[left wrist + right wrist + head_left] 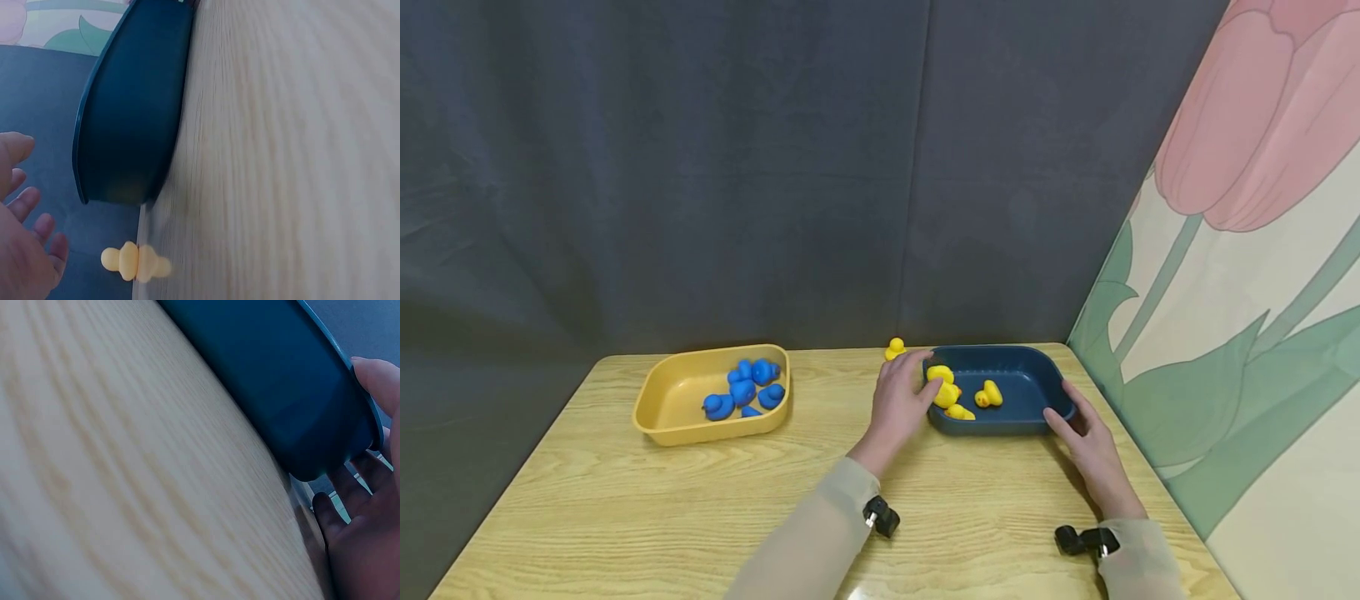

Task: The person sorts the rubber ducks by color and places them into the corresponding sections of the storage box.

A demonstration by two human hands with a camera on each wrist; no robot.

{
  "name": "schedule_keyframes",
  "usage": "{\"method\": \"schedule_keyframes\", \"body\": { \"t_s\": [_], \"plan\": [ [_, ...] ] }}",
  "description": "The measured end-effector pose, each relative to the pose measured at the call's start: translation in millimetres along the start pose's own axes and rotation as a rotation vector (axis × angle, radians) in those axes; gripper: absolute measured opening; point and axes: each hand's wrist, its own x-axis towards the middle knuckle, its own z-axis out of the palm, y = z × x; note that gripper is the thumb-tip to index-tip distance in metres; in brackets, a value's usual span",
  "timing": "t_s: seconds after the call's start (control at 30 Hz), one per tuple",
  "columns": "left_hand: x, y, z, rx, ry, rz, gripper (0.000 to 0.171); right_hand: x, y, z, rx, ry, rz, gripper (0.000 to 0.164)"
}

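A dark blue plastic bin (992, 425) stands at the table's far right with several yellow rubber ducks (946, 393) inside, most of them at its left end. My left hand (901, 404) is over the bin's left end, fingers spread and relaxed with nothing in them; the left wrist view shows it apart from the bin wall. At the opposite end, my right hand (1093, 454) holds the bin's corner, thumb at the rim and fingers along the outer end wall. Another yellow duck (895, 348) sits on the table by the back edge, just beyond my left hand.
To the left on the wooden table (700, 517) is a yellow bin (658, 408) with several blue rubber ducks (742, 392) in it. A dark curtain (760, 183) hangs behind the table, and a wall with painted tulips (1247, 333) runs along the right side.
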Motion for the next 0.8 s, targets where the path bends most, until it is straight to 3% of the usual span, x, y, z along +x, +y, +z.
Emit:
{"method": "schedule_keyframes", "body": {
  "t_s": [0.47, 0.8],
  "plan": [
    [23.6, -23.6, -12.6, 0.078, 0.048, 0.027, 0.048, -2.9, -3.7, 0.8, 0.024, 0.004, -0.006, 0.084],
    [38.4, -37.7, -11.0, 0.135, 0.014, 0.014, 0.049, -1.3, -0.9, 1.1, 0.032, 0.01, -0.017, 0.083]
  ]
}}
